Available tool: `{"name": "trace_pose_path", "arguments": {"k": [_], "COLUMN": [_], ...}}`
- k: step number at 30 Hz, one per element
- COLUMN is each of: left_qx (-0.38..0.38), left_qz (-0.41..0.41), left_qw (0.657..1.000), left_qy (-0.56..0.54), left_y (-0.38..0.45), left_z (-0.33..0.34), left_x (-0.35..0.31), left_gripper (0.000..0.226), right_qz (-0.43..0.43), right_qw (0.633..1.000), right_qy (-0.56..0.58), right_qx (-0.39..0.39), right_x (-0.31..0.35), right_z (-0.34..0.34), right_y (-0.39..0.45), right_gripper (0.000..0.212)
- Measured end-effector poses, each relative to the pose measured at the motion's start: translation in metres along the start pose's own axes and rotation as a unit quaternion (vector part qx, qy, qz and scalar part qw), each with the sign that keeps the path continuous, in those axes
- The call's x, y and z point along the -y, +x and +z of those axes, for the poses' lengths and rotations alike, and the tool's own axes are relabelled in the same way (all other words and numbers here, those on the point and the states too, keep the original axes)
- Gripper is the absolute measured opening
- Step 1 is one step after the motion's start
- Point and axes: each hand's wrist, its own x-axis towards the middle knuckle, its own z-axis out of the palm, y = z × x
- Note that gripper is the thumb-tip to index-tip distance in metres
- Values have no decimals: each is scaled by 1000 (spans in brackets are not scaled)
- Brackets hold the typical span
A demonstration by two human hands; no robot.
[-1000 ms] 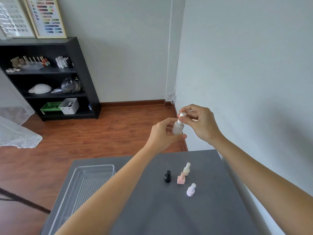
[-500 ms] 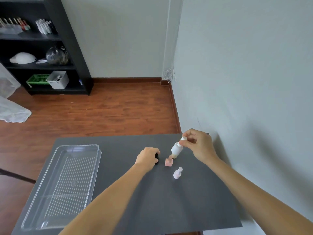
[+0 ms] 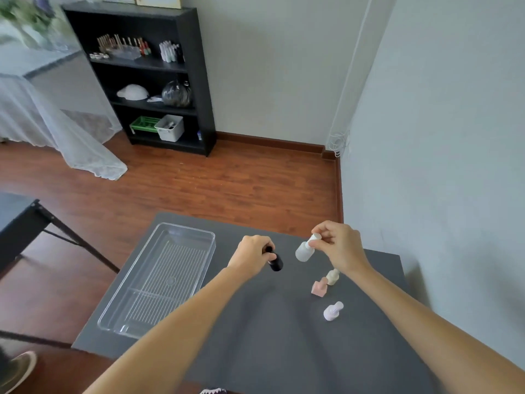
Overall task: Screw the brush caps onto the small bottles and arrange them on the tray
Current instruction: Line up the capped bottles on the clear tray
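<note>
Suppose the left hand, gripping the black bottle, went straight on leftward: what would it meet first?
Probably the clear tray's near wall; the left hand with the black bottle has only bare table between, though height is unclear.

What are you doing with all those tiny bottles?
A person is working with small bottles at a dark table. The right hand pinches the cap of a white bottle, holding it above the table. The left hand grips a black bottle by its top. Three more capped bottles, cream, pink and pale lilac, stand on the table. The clear tray on the left holds no bottles yet.
</note>
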Motion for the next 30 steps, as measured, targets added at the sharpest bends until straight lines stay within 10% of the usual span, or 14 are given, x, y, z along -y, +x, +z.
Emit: {"name": "trace_pose_path", "arguments": {"k": [12, 30], "left_qx": [-138, -27], "left_qz": [-55, -41], "left_qw": [989, 998], "left_qy": [-1, 26], "left_y": [-26, 45], "left_z": [-139, -129], "left_x": [100, 193], "left_gripper": [16, 20], "right_qz": [-79, 5], "right_qw": [993, 995], "right_qy": [26, -52], "right_qx": [90, 85], "right_x": [96, 80], "right_z": [139, 279], "right_y": [42, 72], "right_gripper": [16, 6]}}
